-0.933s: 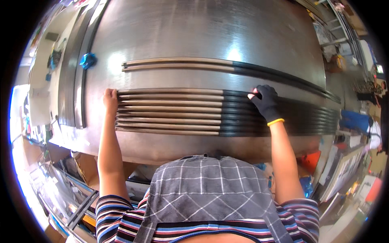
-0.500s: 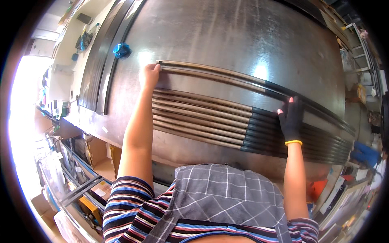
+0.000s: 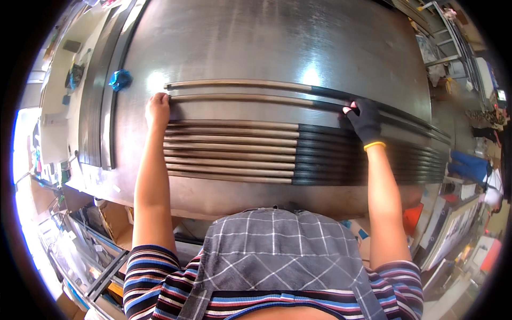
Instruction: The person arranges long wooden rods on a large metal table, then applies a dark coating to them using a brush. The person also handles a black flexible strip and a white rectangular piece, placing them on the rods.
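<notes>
Two long thin two-toned rods, brown at the left and black toward the right, lie apart from a row of several similar rods (image 3: 232,144) on the metal table. My bare left hand (image 3: 158,111) is closed at the left end of the nearer loose rod (image 3: 240,98). My right hand (image 3: 364,120), in a black fingerless glove with a yellow cuff, has its thumb and fingers closed round the black part of that same rod. The farther loose rod (image 3: 240,83) lies just beyond, with a gap between the two.
A crumpled blue bundle (image 3: 120,80) sits at the left, beside long dark flat strips (image 3: 96,96). The metal table (image 3: 224,48) has its near edge in front of my apron. Cardboard boxes (image 3: 114,218) and a metal frame stand below at the left.
The gap between the two loose rods has widened at the left end. My right fingers, spread over the rods before, are now closed on the nearer one. The whole view has turned slightly.
</notes>
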### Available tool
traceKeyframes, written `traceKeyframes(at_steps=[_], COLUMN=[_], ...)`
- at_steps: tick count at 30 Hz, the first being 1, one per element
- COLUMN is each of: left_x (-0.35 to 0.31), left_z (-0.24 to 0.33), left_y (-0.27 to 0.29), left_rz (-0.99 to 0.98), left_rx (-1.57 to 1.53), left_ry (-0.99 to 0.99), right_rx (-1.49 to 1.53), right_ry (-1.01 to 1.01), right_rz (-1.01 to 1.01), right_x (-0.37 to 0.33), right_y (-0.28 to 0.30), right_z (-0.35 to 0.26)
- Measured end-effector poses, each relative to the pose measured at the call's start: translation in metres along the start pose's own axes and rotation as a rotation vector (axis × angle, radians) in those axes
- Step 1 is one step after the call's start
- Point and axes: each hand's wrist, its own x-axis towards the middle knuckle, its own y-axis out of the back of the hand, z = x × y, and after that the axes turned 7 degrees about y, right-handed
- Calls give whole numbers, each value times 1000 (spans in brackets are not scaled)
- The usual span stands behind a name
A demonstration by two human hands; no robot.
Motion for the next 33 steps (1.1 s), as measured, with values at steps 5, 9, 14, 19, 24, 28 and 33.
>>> traceKeyframes(at_steps=[5,9,14,19,24,28,33], left_x=[-6,-10,-8,-20,-26,-38,-37], left_z=[-16,-27,-54,-69,-58,-30,-42], left_y=[14,16,11,9,5,14,11], left_rz=[10,-20,-44,50,74,128,135], left_rx=[72,79,58,-19,-19,6,-49], left_ry=[-15,-4,-7,-65,-157,-85,-44], right_rx=[48,18,60,84,110,110,93], right_ry=[53,63,55,117,138,111,120], right_rz=[-30,22,-16,9,39,-6,24], right_x=[-14,-23,-26,-26,-38,-34,-33], right_y=[-7,-14,-10,-13,-21,-20,-22], right_z=[-13,-13,-19,-26,-11,-11,-14])
